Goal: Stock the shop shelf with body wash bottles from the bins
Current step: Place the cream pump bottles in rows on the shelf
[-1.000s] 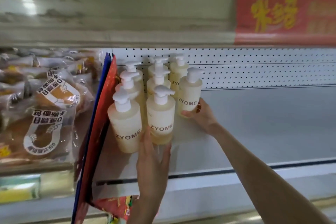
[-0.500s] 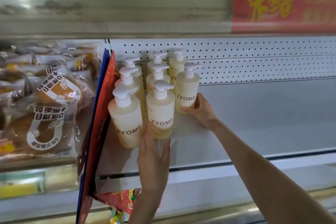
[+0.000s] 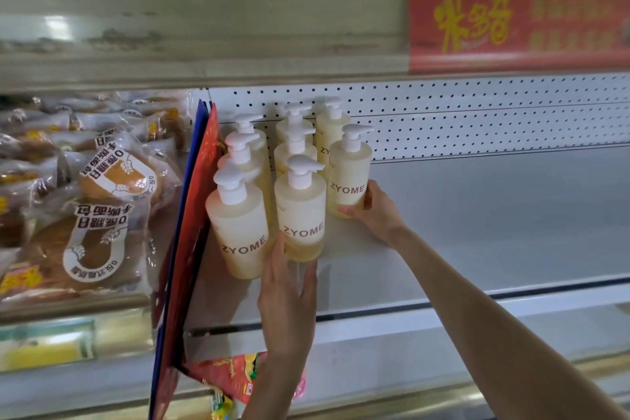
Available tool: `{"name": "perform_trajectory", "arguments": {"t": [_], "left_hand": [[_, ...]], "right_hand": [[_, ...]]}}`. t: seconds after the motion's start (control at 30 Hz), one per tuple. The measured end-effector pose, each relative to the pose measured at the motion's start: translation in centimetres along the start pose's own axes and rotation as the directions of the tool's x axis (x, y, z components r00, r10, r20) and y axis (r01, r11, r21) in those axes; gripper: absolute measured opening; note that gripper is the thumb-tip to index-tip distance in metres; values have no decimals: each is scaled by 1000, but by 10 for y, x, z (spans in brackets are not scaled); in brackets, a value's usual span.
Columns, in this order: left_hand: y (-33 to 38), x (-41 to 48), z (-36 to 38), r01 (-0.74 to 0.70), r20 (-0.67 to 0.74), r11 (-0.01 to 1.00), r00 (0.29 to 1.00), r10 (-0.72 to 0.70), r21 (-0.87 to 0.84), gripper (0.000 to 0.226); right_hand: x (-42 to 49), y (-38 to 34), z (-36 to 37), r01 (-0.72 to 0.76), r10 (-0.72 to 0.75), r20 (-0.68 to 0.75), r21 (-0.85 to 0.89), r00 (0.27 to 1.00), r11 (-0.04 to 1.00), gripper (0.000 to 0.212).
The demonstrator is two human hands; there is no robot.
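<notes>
Our right hand (image 3: 375, 215) grips the rightmost bottle (image 3: 349, 177); left hand (image 3: 286, 290), fingers straight, touches the front bottle (image 3: 300, 215). The shelf (image 3: 494, 215) lies open rightward; a divider (image 3: 194, 215) bounds the left.

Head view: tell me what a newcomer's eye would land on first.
A cluster of pale ZYOME pump bottles at the left end of the white shelf strikes first, the left hand touching the front middle bottle and the right hand gripping the rightmost bottle. Next, the red sign with yellow characters, upper right.
</notes>
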State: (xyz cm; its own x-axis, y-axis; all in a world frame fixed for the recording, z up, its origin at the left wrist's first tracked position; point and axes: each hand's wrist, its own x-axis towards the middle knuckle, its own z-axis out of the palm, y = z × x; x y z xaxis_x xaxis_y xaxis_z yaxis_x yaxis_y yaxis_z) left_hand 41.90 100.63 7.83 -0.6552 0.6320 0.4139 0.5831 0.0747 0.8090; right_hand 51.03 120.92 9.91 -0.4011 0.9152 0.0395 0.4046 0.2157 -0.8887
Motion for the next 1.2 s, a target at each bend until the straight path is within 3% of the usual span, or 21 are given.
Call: {"name": "perform_trajectory", "arguments": {"t": [0.73, 0.9, 1.07, 1.2], "left_hand": [[-4, 0, 3, -33, -43, 999, 999, 33, -7, 58], [-4, -1, 3, -64, -74, 998, 995, 65, 6, 58], [-6, -1, 3, -66, -74, 998, 995, 66, 0, 53], [-7, 0, 0, -64, -62, 997, 996, 62, -35, 43]], "right_hand": [[8, 7, -9, 26, -32, 131, 42, 991, 999, 60], [11, 5, -10, 15, -9, 181, -32, 983, 999, 69], [4, 0, -3, -8, 23, 152, -98, 988, 995, 66], [-20, 1, -6, -22, 32, 88, -106, 996, 994, 79]]}}
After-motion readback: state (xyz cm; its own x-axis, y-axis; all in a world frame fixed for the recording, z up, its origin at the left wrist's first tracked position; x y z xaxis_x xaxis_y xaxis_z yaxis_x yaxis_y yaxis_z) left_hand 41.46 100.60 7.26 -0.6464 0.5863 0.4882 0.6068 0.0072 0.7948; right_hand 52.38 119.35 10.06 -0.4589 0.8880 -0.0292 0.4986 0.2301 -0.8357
